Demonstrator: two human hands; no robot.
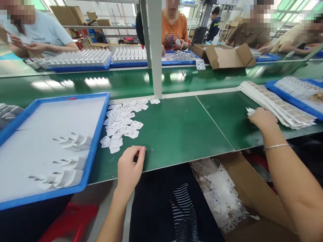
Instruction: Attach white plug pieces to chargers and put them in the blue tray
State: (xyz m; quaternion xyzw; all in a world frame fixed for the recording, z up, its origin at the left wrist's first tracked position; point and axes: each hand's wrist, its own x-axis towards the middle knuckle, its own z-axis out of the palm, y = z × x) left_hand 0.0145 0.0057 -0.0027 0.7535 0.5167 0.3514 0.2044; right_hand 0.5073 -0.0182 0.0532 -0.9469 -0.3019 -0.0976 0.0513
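Note:
My right hand (263, 120) is closed around a small white plastic part (250, 111), whose notched end sticks out past the fingertips. It is over the right side of the green tabletop, beside a stack of long white label strips (280, 104). My left hand (131, 164) is at the table's front edge, fingers curled and thumb against the index finger; anything inside it is hidden. Just beyond it lies a loose pile of small white cards (121, 122). At the left, a blue-rimmed tray (97, 134) holds several curved white plastic parts (72, 178).
A grey post (155, 50) rises at the table's far edge. Another blue tray (292, 95) with white parts is at the far right. Below the front edge is a cardboard box (252, 188) of used backing sheets. A red stool (70, 222) stands lower left. Co-workers sit opposite.

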